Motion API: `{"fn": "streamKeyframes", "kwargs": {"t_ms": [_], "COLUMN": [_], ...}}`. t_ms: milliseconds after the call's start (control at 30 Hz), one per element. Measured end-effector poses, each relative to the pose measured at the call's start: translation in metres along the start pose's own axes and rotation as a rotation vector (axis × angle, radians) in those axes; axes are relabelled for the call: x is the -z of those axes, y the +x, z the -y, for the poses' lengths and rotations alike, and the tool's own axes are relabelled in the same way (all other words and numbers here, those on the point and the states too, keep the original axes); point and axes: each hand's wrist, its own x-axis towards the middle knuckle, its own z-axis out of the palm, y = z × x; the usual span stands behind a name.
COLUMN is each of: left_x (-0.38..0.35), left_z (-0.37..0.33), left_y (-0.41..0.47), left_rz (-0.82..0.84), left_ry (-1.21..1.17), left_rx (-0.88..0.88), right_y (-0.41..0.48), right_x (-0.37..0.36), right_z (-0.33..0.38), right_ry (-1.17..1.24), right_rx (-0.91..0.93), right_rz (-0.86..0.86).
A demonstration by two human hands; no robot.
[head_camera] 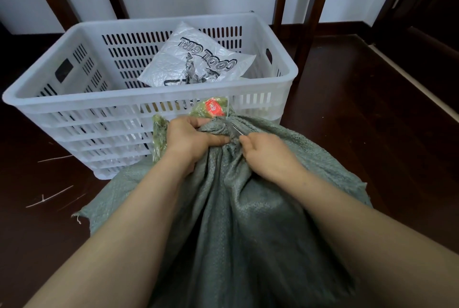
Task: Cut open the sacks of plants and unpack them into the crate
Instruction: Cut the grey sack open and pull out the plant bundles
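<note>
A grey-green woven sack [248, 208] lies on the dark floor in front of me, its bunched mouth toward a white slatted plastic crate [154, 95]. My left hand [191, 136] grips the gathered sack fabric at the neck. My right hand [265, 156] holds a thin metal blade [233, 128], apparently scissors or a knife, its tip against the sack's neck. Green plants in clear wrapping with a red label [213, 107] poke out of the sack's mouth beside the crate wall. More wrapped greenery [159, 133] shows left of my left hand.
Inside the crate lies a white plastic bag [193, 59] printed "COOL GIRL". Dark wooden furniture legs [308, 22] stand behind and right of the crate against a white wall. Thin strands of fibre [49, 197] lie on the floor at the left.
</note>
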Motion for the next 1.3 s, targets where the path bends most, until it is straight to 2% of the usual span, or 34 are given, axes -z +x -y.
{"fn": "streamKeyframes", "kwargs": {"t_ms": [67, 100, 133, 167, 233, 267, 300, 367, 400, 467, 533, 600, 767, 933, 1100, 1300], "left_x": [0.002, 0.002, 0.002, 0.002, 0.000, -0.001, -0.001, 0.000, 0.001, 0.003, 0.004, 0.003, 0.002, 0.007, 0.001, 0.002], "left_z": [0.000, 0.000, 0.000, 0.000, -0.001, -0.001, -0.001, -0.002, -0.002, -0.001, -0.002, -0.003, -0.005, -0.010, -0.006, -0.013], "left_y": [0.001, 0.001, 0.002, 0.002, -0.002, -0.004, -0.005, -0.009, -0.010, -0.012, -0.015, -0.016, -0.018, -0.022, -0.016, -0.016], "left_rz": [0.029, 0.044, 0.056, 0.065, 0.083, 0.094, 0.101, 0.118, 0.123, 0.127, 0.143, 0.155, 0.203, 0.326, 0.162, 0.129], "left_ry": [-0.015, -0.027, -0.029, -0.023, -0.004, 0.007, 0.019, 0.032, 0.034, 0.044, 0.045, 0.056, 0.090, 0.092, 0.219, 0.376], "left_rx": [-0.001, -0.006, -0.011, -0.024, -0.062, -0.082, -0.101, -0.150, -0.167, -0.208, -0.246, -0.277, -0.312, -0.312, -0.447, -0.537], "right_y": [0.002, 0.004, 0.007, 0.010, 0.013, 0.014, 0.016, 0.021, 0.024, 0.024, 0.024, 0.024, 0.025, 0.030, 0.033, 0.036], "right_x": [0.013, 0.020, 0.026, 0.030, 0.035, 0.037, 0.036, 0.032, 0.029, 0.025, 0.027, 0.031, 0.026, 0.027, 0.043, 0.055], "right_z": [0.000, -0.001, -0.002, -0.003, -0.003, -0.001, 0.001, 0.002, 0.001, -0.001, -0.004, -0.006, 0.000, -0.004, -0.022, -0.063], "right_ry": [0.478, 0.645, 0.710, 0.648, 0.354, 0.224, 0.133, 0.070, 0.119, 0.395, 0.678, 0.818, 0.884, 0.926, 0.982, 1.090], "right_rx": [-0.160, -0.219, -0.224, -0.172, -0.012, 0.026, 0.021, -0.059, -0.085, -0.115, -0.229, -0.320, -0.321, -0.325, -0.416, -0.563], "right_rz": [0.048, 0.025, -0.035, -0.130, -0.330, -0.365, -0.341, -0.175, -0.085, 0.020, 0.018, -0.012, -0.137, -0.224, -0.386, -0.737]}}
